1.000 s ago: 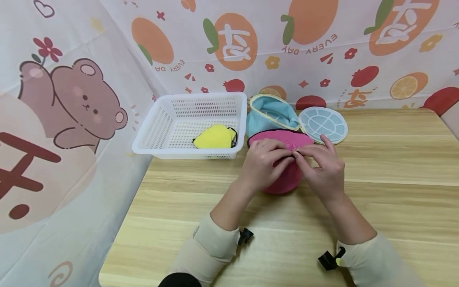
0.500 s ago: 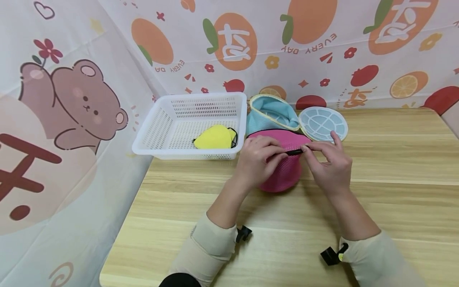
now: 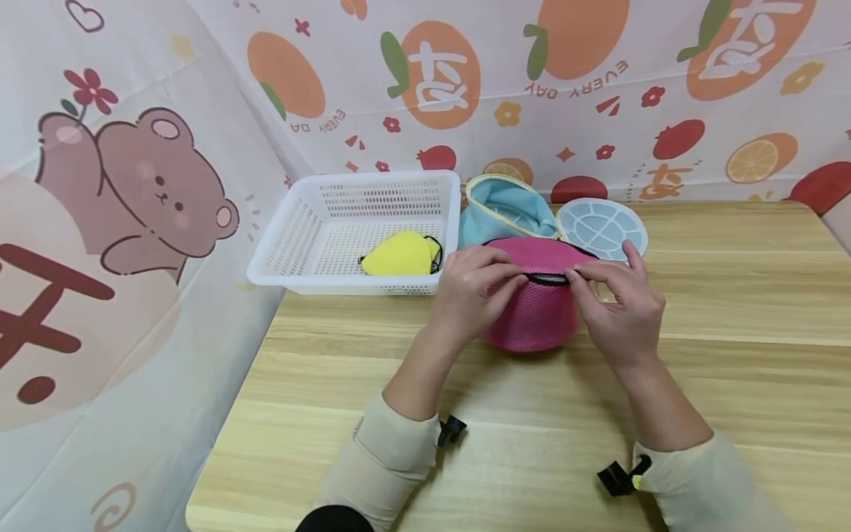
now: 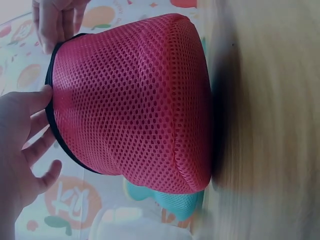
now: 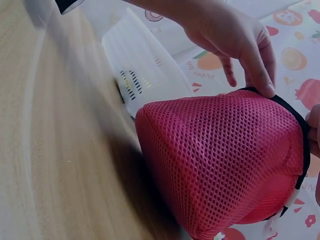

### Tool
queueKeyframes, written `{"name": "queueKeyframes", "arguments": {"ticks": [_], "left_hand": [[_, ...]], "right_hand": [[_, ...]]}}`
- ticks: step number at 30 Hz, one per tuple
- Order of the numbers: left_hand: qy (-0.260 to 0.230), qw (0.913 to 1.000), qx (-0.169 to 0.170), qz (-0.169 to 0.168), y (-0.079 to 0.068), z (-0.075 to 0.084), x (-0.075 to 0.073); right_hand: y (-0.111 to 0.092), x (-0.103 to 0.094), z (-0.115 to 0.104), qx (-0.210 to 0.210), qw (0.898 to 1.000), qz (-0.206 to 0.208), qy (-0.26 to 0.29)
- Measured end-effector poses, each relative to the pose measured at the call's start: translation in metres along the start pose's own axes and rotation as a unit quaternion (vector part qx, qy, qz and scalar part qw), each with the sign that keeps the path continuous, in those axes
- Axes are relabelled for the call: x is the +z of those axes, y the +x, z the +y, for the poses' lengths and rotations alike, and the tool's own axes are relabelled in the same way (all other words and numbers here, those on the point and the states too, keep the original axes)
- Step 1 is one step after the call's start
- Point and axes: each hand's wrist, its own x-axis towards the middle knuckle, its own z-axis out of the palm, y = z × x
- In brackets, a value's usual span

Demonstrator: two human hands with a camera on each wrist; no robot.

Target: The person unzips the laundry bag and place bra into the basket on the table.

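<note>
A pink mesh laundry bag (image 3: 535,321) stands on the table in front of the person, its mouth edged with black trim (image 3: 548,279). My left hand (image 3: 473,288) pinches that black trim on the left between thumb and fingers. On the right, my right hand (image 3: 621,303) pinches the same edge, with one finger raised. A short stretch of trim with a grey line along it shows between the two hands. In the left wrist view the bag's mesh side (image 4: 125,105) fills the middle, its base close to the table.
A white perforated basket (image 3: 266,276) at the back left holds a yellow item (image 3: 397,255) with black cords. Behind the pink bag, a light-blue mesh bag (image 3: 508,210) with yellow trim stands beside a round blue lid (image 3: 601,229). Printed cloth (image 3: 372,66) hangs behind the table.
My hands have moved apart along the black trim, the right one shifting rightward. More of the edge shows between them, and the bag's mouth looks wider and rounder.
</note>
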Motion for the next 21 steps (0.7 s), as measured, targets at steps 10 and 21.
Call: {"name": "queueKeyframes", "arguments": {"ticks": [10, 21], "left_hand": [[0.025, 0.9979, 0.056, -0.022, 0.000, 0.015, 0.013], [0.026, 0.9989, 0.031, -0.022, 0.002, 0.011, 0.009]], "right_hand": [[-0.008, 0.009, -0.001, -0.044, 0.998, -0.032, 0.030], [-0.003, 0.010, 0.000, -0.020, 1.000, -0.016, 0.018]]}}
